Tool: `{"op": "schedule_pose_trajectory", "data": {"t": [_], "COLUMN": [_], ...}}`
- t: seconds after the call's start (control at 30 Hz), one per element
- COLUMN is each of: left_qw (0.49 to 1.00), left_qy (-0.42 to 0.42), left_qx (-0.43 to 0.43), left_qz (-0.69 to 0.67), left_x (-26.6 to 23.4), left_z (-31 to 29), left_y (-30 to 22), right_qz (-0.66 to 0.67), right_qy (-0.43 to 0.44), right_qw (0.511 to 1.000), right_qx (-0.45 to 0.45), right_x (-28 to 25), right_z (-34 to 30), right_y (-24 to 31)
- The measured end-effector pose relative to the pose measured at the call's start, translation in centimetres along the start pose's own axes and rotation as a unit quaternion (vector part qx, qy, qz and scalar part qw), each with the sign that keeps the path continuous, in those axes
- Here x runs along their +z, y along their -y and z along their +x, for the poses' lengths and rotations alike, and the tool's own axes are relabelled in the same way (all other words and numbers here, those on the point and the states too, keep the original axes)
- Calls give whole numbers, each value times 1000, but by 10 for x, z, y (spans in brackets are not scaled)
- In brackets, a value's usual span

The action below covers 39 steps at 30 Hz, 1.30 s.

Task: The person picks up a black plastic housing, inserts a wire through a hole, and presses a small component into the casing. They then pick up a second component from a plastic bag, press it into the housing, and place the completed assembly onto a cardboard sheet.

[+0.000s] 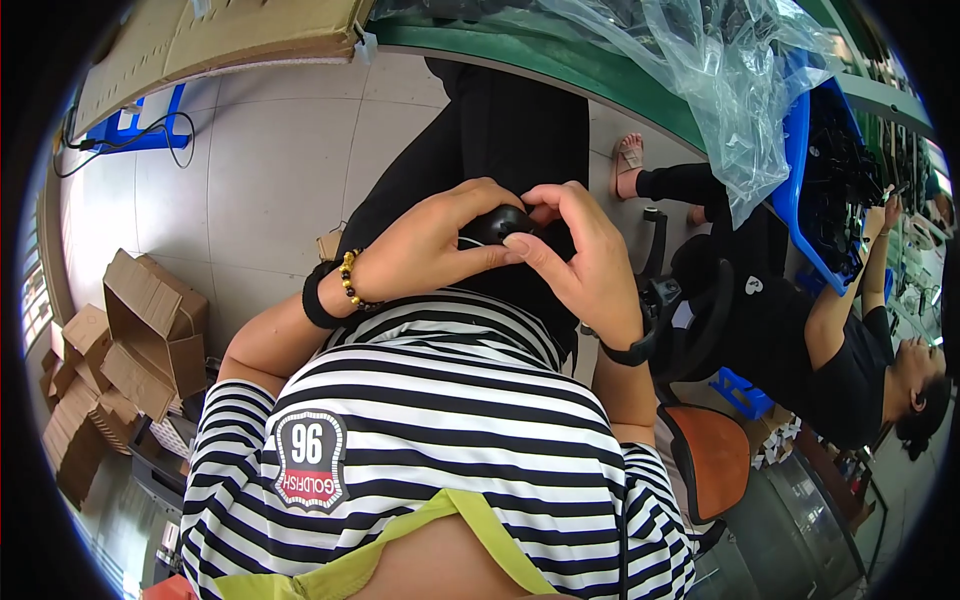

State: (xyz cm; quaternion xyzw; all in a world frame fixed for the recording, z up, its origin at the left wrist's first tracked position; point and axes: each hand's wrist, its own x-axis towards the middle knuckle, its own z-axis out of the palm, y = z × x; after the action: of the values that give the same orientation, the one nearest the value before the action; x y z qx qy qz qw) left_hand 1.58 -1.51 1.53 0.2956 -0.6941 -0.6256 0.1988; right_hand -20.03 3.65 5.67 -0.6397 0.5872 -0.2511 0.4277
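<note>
Both my hands meet over my lap, closed around one small black rounded object (497, 222) with a thin white wire or line on it. My left hand (430, 245), with a beaded bracelet and a black wristband, wraps it from the left. My right hand (580, 255), with a black band at the wrist, pinches it from the right, thumb on top. Most of the object is hidden by my fingers. My striped shirt fills the lower view.
A green workbench edge (560, 65) curves across the top, with a clear plastic bag (740, 70) and a blue bin (810, 170) of black parts. Another person in black sits at right. Open cardboard boxes (150, 320) lie on the tiled floor at left. An orange stool seat (712, 455) is at lower right.
</note>
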Motion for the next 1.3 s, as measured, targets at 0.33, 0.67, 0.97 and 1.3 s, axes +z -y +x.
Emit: {"op": "schedule_pose_trajectory", "data": {"t": [0.33,0.67,0.97,1.3], "left_qw": [1000,1000,1000,1000], "left_qy": [-9,-5,-4,0], "left_qx": [12,11,2,8], "left_qz": [1,-3,1,-11], "left_x": [-1,-1,-1,-2], "left_z": [0,-2,-3,-2], "left_y": [-2,-3,-1,-2], "right_qz": [30,28,50,38], "right_qy": [11,25,25,49], "right_qw": [999,999,998,998], "right_qx": [-9,2,3,24], "right_x": [-4,-2,-4,-7], "right_z": [-1,0,-2,-3], "right_y": [0,-5,-5,-4]}}
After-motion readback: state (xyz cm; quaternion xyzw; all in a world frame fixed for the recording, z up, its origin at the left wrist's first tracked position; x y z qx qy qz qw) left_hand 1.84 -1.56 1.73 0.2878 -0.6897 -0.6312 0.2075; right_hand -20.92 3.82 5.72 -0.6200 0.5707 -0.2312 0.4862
